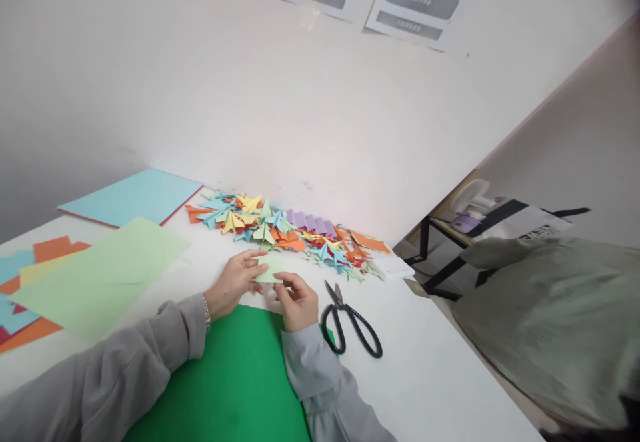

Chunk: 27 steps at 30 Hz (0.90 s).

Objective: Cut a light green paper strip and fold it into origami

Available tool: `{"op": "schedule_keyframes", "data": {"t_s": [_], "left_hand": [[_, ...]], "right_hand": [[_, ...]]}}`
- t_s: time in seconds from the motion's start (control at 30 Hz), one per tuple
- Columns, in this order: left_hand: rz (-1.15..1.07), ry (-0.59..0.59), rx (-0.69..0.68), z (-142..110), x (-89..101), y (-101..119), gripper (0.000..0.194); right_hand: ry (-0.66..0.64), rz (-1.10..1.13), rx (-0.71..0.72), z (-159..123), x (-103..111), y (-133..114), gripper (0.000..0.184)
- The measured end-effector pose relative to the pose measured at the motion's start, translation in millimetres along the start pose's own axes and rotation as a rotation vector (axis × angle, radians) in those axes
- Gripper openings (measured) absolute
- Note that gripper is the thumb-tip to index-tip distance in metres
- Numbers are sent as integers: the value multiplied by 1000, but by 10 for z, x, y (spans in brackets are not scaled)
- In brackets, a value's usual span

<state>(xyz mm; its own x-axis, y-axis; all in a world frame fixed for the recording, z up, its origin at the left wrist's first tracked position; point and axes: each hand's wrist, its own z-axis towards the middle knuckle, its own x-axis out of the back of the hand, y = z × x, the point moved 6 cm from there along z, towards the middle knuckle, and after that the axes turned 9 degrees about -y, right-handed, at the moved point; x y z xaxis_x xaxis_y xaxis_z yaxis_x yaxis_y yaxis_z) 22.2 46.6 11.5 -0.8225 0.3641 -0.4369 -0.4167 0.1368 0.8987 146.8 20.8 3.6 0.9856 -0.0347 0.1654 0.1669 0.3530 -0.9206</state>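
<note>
Between my two hands is a small piece of light green paper (271, 267), raised above the table. My left hand (234, 283) pinches its left side, thumb in front. At its lower right, the thumb and fingers of my right hand (297, 301) grip the edge. Below them lies a large green sheet (240, 382), partly covered by my sleeves. Black-handled scissors (345, 315) rest to the right of my right hand, blades slightly apart. Just beyond my hands spreads a heap of small folded paper planes (270, 224) in several colours.
A large light green sheet (125, 262) overlaps coloured paper scraps (55, 250) on the left. Farther back lies a blue sheet (135, 192) over a red one. The wall (300, 109) closes the table's far side. Beyond the right edge, grey-green cloth (545, 315) covers something.
</note>
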Motion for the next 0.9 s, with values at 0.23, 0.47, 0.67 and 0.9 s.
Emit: {"op": "schedule_keyframes", "data": {"t_s": [0.23, 0.47, 0.67, 0.9], "left_hand": [[-84, 66, 37, -8, 15, -9, 24], [-45, 69, 32, 21, 28, -16, 27], [-68, 109, 19, 50, 73, -24, 25], [-15, 10, 32, 28, 26, -26, 22]], "right_hand": [[33, 29, 51, 1, -6, -51, 9], [-52, 44, 21, 56, 19, -61, 18], [39, 102, 8, 76, 8, 24, 21], [128, 175, 10, 59, 28, 49, 30]]}}
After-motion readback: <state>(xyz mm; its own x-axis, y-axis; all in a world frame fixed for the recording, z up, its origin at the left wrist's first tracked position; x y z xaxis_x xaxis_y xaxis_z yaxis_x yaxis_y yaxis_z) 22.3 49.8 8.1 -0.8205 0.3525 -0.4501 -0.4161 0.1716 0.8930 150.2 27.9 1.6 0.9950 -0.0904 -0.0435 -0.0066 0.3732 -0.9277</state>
